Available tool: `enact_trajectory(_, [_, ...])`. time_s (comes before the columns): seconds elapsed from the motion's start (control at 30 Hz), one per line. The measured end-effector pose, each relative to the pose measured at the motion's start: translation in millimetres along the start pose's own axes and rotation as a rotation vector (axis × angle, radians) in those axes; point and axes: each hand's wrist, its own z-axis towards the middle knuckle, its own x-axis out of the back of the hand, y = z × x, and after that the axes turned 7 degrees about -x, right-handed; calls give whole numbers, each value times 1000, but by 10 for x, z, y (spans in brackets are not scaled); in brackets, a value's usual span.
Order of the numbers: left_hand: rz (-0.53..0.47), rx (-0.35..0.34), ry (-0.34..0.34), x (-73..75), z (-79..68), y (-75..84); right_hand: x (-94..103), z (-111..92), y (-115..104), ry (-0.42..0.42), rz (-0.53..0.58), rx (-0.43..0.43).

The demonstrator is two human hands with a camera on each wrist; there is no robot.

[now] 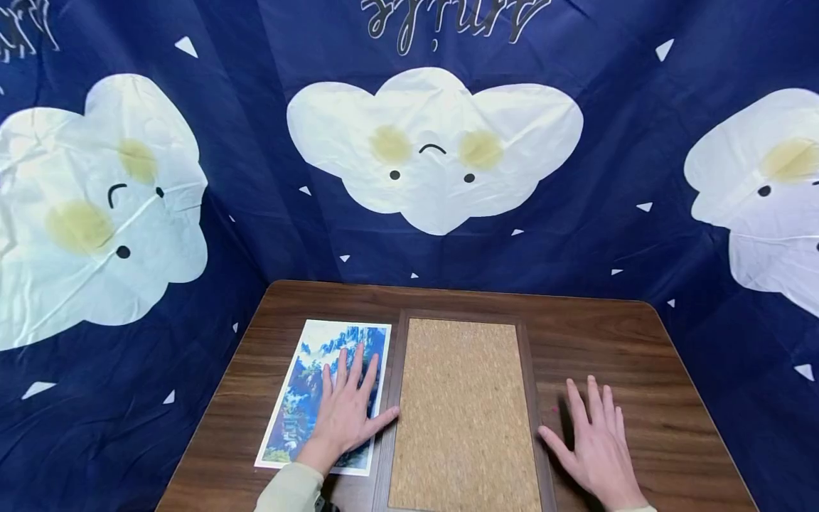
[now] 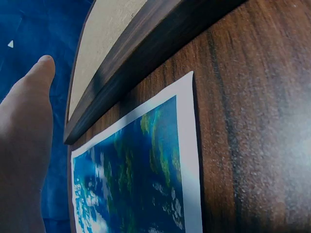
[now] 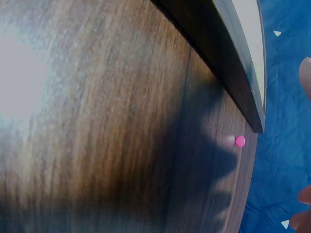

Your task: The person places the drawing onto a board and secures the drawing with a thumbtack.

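Observation:
My left hand [image 1: 345,412] is spread over a blue landscape print [image 1: 293,419] with a white border, fingers straight. Its thumb reaches the left side of a wood-framed cork board [image 1: 463,412]; whether it touches is unclear. The print's corner and the board's raised dark edge show in the left wrist view. To the right of the board, my right hand [image 1: 595,451] is held over the table with straight fingers and nothing in it. Near its thumb and the board lies a small pink round-headed piece [image 3: 240,141], perhaps a push pin.
The brown wood-grain table [image 1: 614,327] has rounded far corners. Dark blue cloth [image 1: 256,163] printed with white clouds and triangles hangs around its far side and both flanks. The board's frame [image 3: 233,53] stands up from the tabletop.

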Motion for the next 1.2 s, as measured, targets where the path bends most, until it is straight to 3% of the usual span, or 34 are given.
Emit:
enact_trajectory(0.17, [12,-1,-9,11,21,-9,24,8,-1,-2,11,-1])
enact_trajectory(0.4, [4,-16,50,102,86,-1,60,75,1,31,60,44])
enact_trajectory(0.57, [-4,-14,54,126,80,-3,57,90,-13,24,103,76])
enact_trajectory(0.8, [-33,51,25,134,-19,-95,27,85,-38,-1,118,86])
enact_trajectory(1.2, [-48,205,14,108,-201,-436,-76,48,16,0,133,80])
